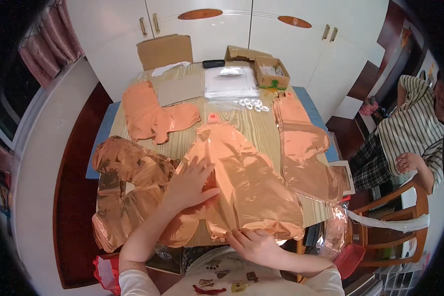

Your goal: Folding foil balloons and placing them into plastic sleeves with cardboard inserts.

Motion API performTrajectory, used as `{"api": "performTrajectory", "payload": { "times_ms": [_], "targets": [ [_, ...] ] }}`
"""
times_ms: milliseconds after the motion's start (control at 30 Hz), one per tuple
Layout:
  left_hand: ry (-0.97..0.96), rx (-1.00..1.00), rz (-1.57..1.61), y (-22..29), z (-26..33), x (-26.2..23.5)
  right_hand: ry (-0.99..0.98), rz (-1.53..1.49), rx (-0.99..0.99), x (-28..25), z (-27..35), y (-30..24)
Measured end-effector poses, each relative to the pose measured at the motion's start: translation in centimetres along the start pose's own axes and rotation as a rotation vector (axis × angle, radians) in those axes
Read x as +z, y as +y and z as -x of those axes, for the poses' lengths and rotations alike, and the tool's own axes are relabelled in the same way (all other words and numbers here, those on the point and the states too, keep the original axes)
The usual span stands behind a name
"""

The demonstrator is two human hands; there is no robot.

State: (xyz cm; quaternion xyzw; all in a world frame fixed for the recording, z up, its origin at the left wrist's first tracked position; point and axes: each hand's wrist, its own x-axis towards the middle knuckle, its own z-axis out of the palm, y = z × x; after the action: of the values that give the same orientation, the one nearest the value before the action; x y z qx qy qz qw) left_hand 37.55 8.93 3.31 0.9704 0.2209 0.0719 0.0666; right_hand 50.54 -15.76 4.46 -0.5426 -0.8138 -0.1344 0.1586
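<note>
A flat, shiny copper-pink foil balloon [246,172] lies spread across the near half of the wooden table [254,126]. My left hand [190,182] rests palm down on its left part, fingers spread. My right hand [254,244] pinches the balloon's near edge at the table's front. A crumpled pile of similar foil balloons [126,187] lies just left of my left hand.
More flat foil balloons lie at the far left [153,116] and along the right edge [303,148]. Clear plastic bags [230,81], small white rings [252,104], an open cardboard box [271,72] and a cardboard sheet [165,51] sit at the back. A person in a striped shirt [412,130] sits at right.
</note>
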Motion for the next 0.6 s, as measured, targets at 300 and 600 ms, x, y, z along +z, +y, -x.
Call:
{"api": "performTrajectory", "payload": {
  "times_ms": [300, 600],
  "targets": [
    [-0.138, 0.081, 0.024, 0.2, -1.0, 2.3, -0.089, -0.432, 0.158, 0.2, 0.3, 2.9],
    [-0.058, 0.118, -0.016, 0.5, -1.3, 3.0, -0.042, -0.217, 0.250, 4.4, -2.8, 16.9]
  ]
}}
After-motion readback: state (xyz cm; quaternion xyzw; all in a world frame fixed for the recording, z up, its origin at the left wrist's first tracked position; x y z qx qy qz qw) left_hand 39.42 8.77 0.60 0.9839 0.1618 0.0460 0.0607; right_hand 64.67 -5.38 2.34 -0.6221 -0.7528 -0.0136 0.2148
